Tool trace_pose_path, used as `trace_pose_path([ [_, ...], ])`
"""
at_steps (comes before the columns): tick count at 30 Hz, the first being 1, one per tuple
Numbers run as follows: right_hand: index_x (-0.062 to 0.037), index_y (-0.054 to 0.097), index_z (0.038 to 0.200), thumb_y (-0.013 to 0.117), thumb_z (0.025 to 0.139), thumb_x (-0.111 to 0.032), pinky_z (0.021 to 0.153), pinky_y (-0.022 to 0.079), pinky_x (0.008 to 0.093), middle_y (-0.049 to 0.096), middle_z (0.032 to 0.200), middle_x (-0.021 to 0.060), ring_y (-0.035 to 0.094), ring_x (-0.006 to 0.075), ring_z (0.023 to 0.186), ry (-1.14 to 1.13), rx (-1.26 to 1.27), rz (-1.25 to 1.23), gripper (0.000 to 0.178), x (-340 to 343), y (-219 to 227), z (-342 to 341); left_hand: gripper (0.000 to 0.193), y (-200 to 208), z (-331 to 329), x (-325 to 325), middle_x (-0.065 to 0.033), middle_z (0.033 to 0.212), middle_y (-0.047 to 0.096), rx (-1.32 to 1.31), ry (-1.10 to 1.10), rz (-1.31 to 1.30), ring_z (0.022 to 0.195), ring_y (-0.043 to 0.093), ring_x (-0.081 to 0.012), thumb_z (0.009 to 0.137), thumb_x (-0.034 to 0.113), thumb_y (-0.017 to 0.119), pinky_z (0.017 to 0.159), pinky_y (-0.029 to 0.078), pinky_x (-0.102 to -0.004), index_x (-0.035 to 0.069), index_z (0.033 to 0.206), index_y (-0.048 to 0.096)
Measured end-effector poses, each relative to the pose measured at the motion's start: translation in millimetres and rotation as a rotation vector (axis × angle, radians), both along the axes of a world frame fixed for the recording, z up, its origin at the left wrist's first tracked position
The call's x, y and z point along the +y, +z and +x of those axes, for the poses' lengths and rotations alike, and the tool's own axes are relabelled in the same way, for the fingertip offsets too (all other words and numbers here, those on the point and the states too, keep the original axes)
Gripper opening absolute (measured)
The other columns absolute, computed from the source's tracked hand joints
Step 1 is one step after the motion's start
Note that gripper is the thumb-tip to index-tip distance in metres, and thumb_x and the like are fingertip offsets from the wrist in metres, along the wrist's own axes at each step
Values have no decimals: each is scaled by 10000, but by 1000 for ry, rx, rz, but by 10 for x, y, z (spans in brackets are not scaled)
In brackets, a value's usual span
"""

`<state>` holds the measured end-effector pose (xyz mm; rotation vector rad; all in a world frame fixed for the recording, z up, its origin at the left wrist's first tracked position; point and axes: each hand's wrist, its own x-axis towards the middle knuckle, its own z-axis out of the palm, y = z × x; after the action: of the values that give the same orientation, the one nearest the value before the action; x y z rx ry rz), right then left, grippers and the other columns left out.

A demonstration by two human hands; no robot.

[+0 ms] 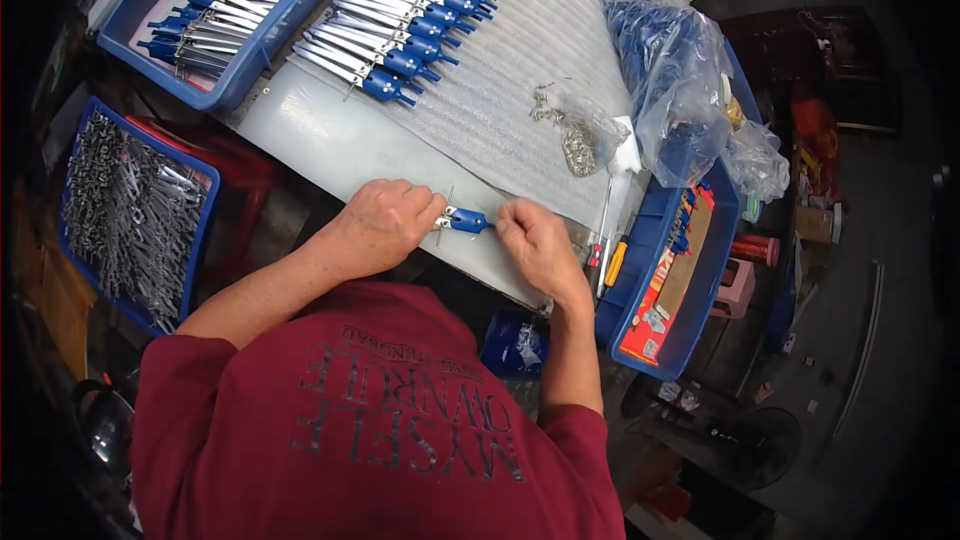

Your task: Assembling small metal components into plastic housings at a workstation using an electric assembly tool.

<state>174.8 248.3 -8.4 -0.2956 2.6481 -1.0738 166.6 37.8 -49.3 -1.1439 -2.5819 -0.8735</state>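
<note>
Between my two hands, low over the table's near edge, is a metal-and-blue-plastic part [466, 220] with a thin pin across it. My left hand [391, 227] is closed around its metal end, which the fingers mostly hide. The fingers of my right hand [531, 243] pinch the narrow tip of the blue end. Similar finished-looking parts [400, 25], silver strips with blue ends, lie in a long overlapping row beyond my hands. A clear bag of small metal fasteners [580, 148] lies spilled open on the foam sheet [520, 70].
A blue tray [232, 80] at the far left holds more such parts. Loose metal pieces fill another blue-edged tray [135, 215] lower left. Right of my hand are a yellow-handled screwdriver [615, 263], a blue bin [640, 325] and a large plastic bag [675, 80].
</note>
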Motion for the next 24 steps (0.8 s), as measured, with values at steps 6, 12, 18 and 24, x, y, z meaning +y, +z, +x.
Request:
trace_pose_path([
  [6,15,492,739,517,780,-116,567,383,344,487,664,171,480,303,615,12,46,34,140,-125,-30,112,116,-25,10,4,-63,634,422,9,6,-7,584,478,-220,695,107,534,510,388,-328,55,775,469],
  [12,16,504,742,517,776,-116,572,387,362,497,679,186,494,331,638,5,78,86,137,-168,-44,121,111,-32,24,7,-59,632,423,38,21,-29,576,473,-212,697,113,528,504,386,-324,59,775,470],
  [18,29,509,738,525,763,-115,563,392,361,510,671,191,505,326,619,-41,81,100,147,-208,-52,127,111,-39,23,13,-55,625,421,58,25,-13,570,471,-207,692,116,530,499,386,-319,61,769,471],
  [24,33,517,730,533,753,-116,558,401,332,519,644,170,514,267,588,-112,46,51,151,-196,-87,149,115,-42,21,12,-55,624,422,61,22,-26,570,473,-206,687,113,531,494,387,-319,60,770,472],
])
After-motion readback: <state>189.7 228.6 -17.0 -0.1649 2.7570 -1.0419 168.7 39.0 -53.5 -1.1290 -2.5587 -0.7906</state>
